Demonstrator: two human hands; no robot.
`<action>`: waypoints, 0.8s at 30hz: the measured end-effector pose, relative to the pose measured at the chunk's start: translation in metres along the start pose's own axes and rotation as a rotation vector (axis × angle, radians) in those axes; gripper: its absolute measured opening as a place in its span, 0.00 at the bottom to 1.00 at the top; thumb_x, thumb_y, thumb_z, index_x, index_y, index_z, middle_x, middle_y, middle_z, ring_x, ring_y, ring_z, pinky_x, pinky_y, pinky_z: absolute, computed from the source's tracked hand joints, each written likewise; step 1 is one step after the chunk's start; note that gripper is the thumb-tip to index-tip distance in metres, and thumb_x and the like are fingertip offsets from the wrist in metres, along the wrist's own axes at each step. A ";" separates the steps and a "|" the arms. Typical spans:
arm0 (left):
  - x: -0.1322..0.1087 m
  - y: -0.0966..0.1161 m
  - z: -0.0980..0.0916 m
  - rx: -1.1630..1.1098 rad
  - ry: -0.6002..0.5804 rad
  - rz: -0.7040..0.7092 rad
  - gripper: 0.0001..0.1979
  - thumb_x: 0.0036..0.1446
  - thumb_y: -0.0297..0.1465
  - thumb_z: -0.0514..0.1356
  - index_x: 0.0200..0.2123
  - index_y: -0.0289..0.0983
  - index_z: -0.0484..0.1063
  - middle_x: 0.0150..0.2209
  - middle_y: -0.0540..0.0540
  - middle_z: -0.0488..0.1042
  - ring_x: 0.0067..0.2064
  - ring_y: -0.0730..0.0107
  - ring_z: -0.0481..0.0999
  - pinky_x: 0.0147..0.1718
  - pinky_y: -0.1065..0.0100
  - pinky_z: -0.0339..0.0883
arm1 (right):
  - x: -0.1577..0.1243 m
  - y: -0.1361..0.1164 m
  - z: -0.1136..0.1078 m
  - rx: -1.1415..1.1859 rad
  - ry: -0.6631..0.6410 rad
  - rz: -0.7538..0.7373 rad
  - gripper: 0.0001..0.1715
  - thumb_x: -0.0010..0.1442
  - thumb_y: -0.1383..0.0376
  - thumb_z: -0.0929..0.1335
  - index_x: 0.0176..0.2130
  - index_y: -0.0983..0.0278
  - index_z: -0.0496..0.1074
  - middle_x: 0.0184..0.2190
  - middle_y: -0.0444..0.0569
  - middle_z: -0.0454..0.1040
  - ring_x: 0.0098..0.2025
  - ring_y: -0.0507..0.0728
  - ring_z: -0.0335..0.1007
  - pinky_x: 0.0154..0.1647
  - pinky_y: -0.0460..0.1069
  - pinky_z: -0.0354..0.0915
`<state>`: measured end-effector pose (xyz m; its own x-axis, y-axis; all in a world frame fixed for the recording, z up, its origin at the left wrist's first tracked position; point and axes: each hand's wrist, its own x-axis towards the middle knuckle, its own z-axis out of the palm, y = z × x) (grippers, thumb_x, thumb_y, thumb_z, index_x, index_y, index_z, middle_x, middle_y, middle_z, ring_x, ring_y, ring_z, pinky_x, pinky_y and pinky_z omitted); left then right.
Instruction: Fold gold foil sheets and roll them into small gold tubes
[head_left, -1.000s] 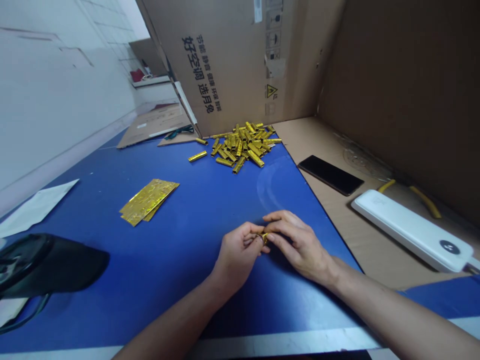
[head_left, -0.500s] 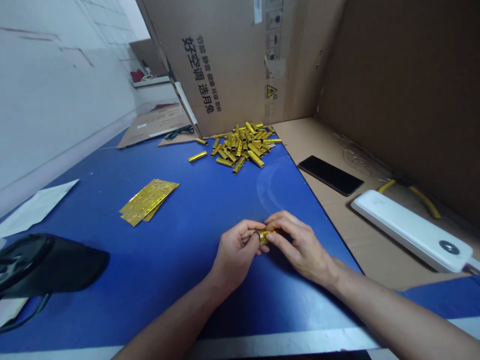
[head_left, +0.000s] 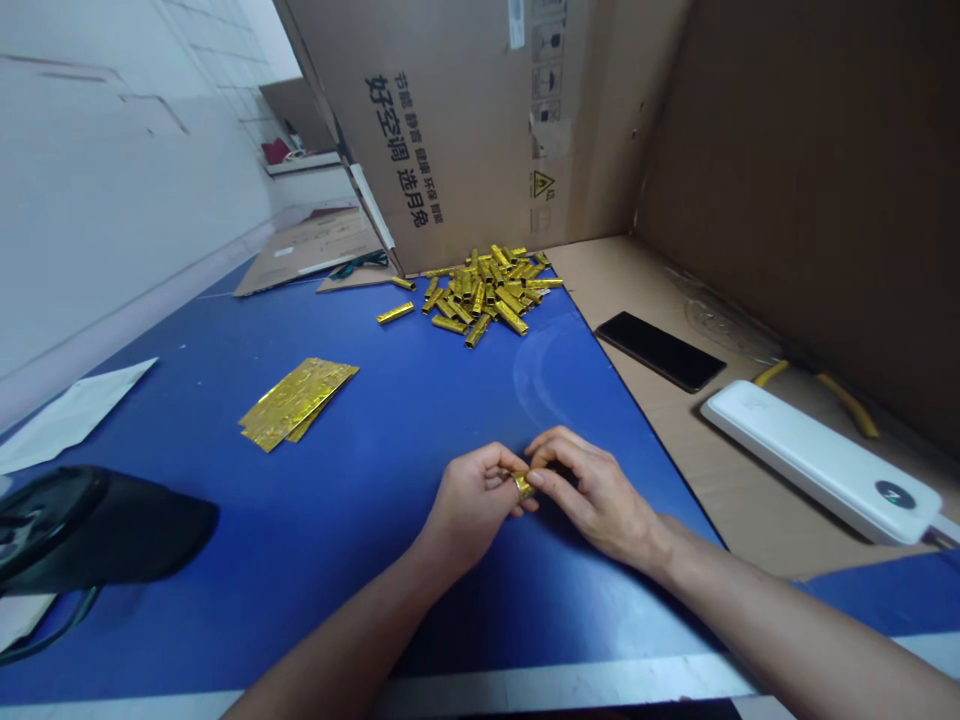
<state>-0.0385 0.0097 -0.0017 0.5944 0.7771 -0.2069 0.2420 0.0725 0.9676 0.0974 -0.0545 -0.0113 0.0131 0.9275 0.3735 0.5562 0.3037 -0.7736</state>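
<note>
Between my hands is a small piece of shiny gold foil paper (head_left: 523, 486), curled and mostly covered by fingers. My left hand (head_left: 476, 500) pinches its left part, thumb and fingers closed round it. On its right side, my right hand (head_left: 581, 490) grips it between thumb and fingertips. Both hands are held just above the blue table, near its front. Farther back lies a heap of rolled gold paper tubes (head_left: 491, 290), with a few loose ones at its left. A small stack of flat gold foil sheets (head_left: 300, 400) rests left of my hands.
A large cardboard box (head_left: 480, 130) stands behind the heap. On the cardboard at right lie a black phone (head_left: 660, 350) and a white power bank (head_left: 821, 462) with a cable. A dark object (head_left: 112, 525) and a white paper (head_left: 79, 412) are at the left of the blue table (head_left: 300, 600).
My right-hand fingers have shifted slightly left, closer to the left hand, and less of the gold foil paper shows between them. The heap and the sheets have stayed put.
</note>
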 end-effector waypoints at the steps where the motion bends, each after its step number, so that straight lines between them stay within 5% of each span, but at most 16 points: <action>1: 0.000 0.001 0.000 -0.002 0.010 0.004 0.04 0.45 0.28 0.59 0.25 0.32 0.67 0.19 0.49 0.72 0.23 0.73 0.73 0.23 0.74 0.64 | 0.000 0.000 0.000 -0.008 0.000 0.004 0.07 0.59 0.66 0.60 0.29 0.63 0.63 0.31 0.46 0.66 0.34 0.52 0.63 0.36 0.48 0.60; 11: -0.004 0.000 0.001 -0.153 -0.049 0.053 0.11 0.50 0.35 0.56 0.31 0.32 0.67 0.26 0.46 0.73 0.30 0.70 0.74 0.28 0.71 0.66 | 0.000 0.003 0.000 -0.074 0.047 0.047 0.10 0.60 0.65 0.59 0.28 0.63 0.63 0.28 0.46 0.65 0.30 0.51 0.61 0.33 0.48 0.59; 17: -0.005 -0.012 0.002 -0.027 0.008 0.151 0.10 0.50 0.35 0.59 0.31 0.34 0.65 0.25 0.50 0.70 0.28 0.75 0.70 0.29 0.72 0.65 | 0.000 0.001 0.000 -0.088 0.014 0.023 0.09 0.60 0.67 0.59 0.30 0.63 0.65 0.29 0.46 0.66 0.33 0.52 0.62 0.35 0.48 0.59; 24: -0.007 -0.009 0.006 -0.134 0.005 0.176 0.09 0.50 0.31 0.57 0.35 0.35 0.62 0.28 0.49 0.72 0.29 0.75 0.72 0.30 0.72 0.65 | -0.001 -0.003 0.001 -0.063 0.096 0.051 0.09 0.59 0.66 0.59 0.28 0.62 0.63 0.27 0.45 0.65 0.30 0.51 0.62 0.33 0.47 0.59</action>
<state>-0.0407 -0.0002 -0.0096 0.6142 0.7885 -0.0328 0.0305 0.0178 0.9994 0.0948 -0.0556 -0.0103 0.1202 0.9156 0.3837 0.6040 0.2392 -0.7602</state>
